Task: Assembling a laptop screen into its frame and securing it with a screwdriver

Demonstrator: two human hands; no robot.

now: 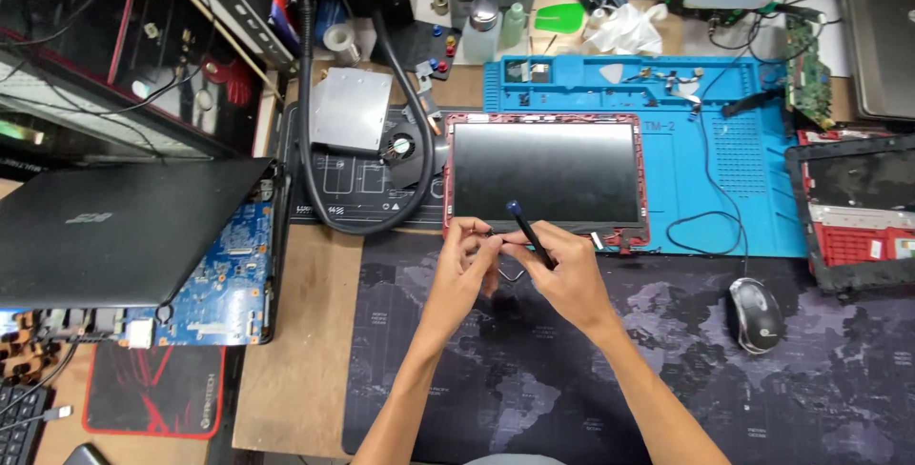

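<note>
At frame centre, the right hand (562,270) gripped a black screwdriver (530,233); the left hand (464,253) pinched something small at the red-framed screen panel (545,171). Thin and fragile, the panel probably wanted edge holds.

From my remote seat, the screen panel (545,171) showed glossy black inside a red frame (642,179). It lay partly on a bright blue work mat (743,160). The desk mat (667,370) under my hands was dark grey with a paler world-map pattern. The screwdriver (530,232) was black with a blue tip. The mouse (758,313) was black and silver, the circuit board (229,284) blue, the small mat (152,389) black edged in red.
</note>
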